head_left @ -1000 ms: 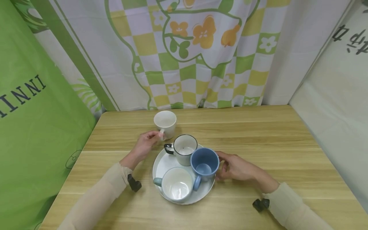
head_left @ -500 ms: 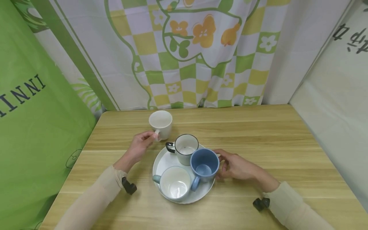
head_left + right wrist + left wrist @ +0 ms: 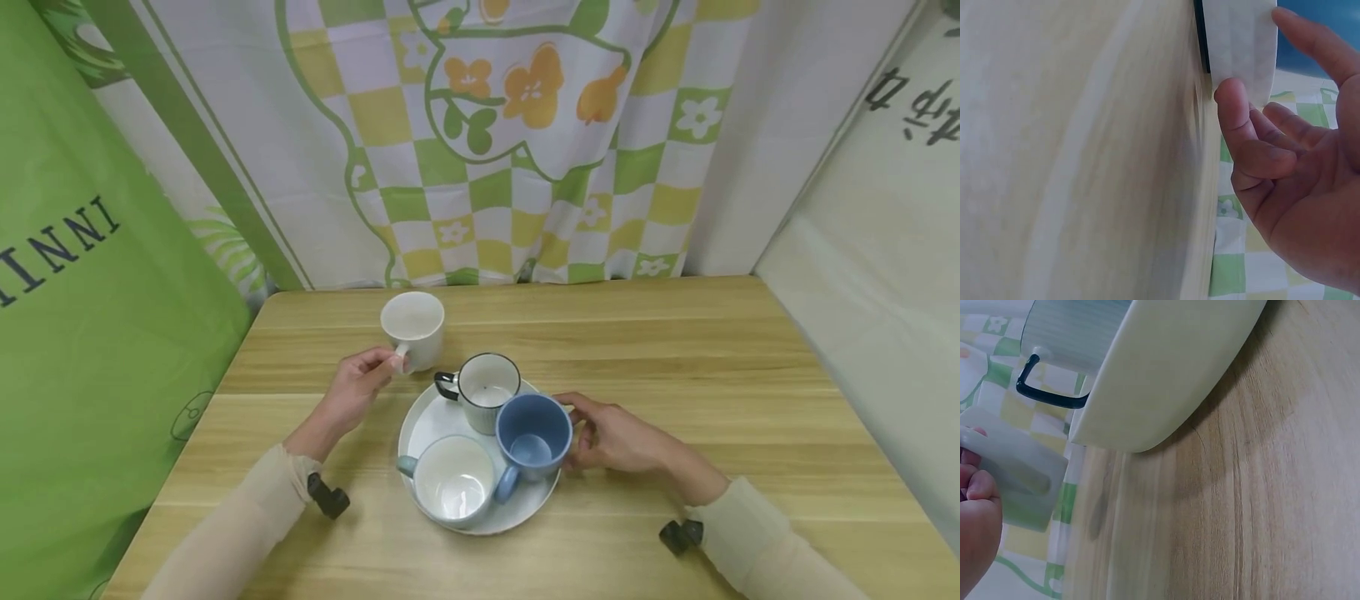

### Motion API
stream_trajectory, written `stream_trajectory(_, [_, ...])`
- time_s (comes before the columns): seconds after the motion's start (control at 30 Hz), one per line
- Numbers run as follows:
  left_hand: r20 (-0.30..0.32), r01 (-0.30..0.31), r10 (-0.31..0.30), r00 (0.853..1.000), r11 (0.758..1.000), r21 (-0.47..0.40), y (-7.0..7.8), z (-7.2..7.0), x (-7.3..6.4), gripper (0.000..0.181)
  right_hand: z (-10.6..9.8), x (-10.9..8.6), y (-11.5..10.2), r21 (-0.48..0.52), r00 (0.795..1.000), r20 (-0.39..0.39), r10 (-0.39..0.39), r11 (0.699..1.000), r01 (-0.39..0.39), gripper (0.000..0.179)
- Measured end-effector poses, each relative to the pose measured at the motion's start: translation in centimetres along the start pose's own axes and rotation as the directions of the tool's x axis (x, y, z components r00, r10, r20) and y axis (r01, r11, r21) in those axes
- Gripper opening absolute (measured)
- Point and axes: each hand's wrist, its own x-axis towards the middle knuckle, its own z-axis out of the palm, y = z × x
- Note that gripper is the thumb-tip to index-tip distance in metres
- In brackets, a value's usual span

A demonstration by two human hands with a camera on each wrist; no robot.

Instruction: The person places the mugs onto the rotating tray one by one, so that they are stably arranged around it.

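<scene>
My left hand [image 3: 352, 390] pinches the handle of a plain white mug [image 3: 414, 333], behind and left of a round white tray [image 3: 420, 429]. In the left wrist view, a gap shows between the mug's base and its shadow on the table. My right hand [image 3: 615, 437] is at the tray's right side, beside a blue mug [image 3: 534, 433]. Its fingertips touch the outer wall and rim in the right wrist view. On the tray stand the blue mug, a white mug with black rim and handle [image 3: 483, 404], and a white mug with teal handle [image 3: 453, 483].
The wooden table [image 3: 645, 333] stretches past the tray on both sides. A checked curtain [image 3: 480, 192] hangs along its back edge, with a green cloth [image 3: 97, 350] at the left and a pale cloth [image 3: 870, 317] at the right.
My left hand has moved left with the plain white mug, away from the black-rimmed mug. The mugs on the tray have shifted slightly. My right hand has stayed at the tray's side.
</scene>
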Motion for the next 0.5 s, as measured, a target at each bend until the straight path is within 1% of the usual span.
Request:
stream_trajectory(0.13, [0.016,-0.026,0.027,1.000,0.999,-0.021,0.2,-0.2,-0.4,0.019,0.0,0.1,0.1,0.018,1.000,0.002,0.007,1.000,-0.007,0.089])
stream_trajectory(0.23, [0.035,-0.050,0.050,0.998,0.999,-0.014,0.4,-0.5,-0.8,0.019,0.1,0.1,0.2,0.028,1.000,0.004,0.002,1.000,-0.002,0.094])
stream_trajectory(0.33, [0.058,-0.072,0.073,0.996,0.997,-0.026,0.4,-0.8,-1.1,0.020,0.1,0.2,0.3,0.032,1.000,0.011,0.000,0.999,-0.001,0.094])
stream_trajectory(0.5, [0.090,-0.111,0.114,0.989,0.993,-0.039,0.3,-1.4,-1.8,0.015,0.1,0.2,0.3,0.036,1.000,0.014,-0.001,0.999,0.000,0.092])
